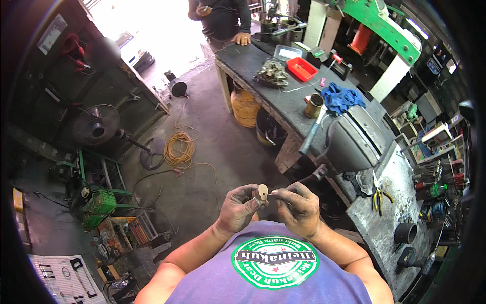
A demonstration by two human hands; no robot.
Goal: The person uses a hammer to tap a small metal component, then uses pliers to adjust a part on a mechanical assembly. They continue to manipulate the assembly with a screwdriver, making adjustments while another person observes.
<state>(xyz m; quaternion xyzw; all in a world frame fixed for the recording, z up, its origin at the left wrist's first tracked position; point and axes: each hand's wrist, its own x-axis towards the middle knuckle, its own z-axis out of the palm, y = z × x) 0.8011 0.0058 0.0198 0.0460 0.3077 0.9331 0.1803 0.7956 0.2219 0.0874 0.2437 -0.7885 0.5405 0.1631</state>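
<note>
In front of my chest, my left hand point(239, 206) is closed around a small tan flat piece point(262, 190) with a rounded top and a dark hole. Its lower part is hidden by my fingers. My right hand point(299, 206) is closed in a pinch just to the right of it. A thin bit seems to reach from those fingertips toward the hole, too small to name. Both hands look smudged with grime.
On the dark workbench point(243, 65) at right are a vise point(356, 138), a blue cloth point(341, 98), a red tray point(302, 69), a greasy metal part point(272, 74) and pliers point(378, 196). A coiled orange cord point(179, 150) and a fan point(97, 125) stand left. Another person point(221, 23) leans at the bench's far end.
</note>
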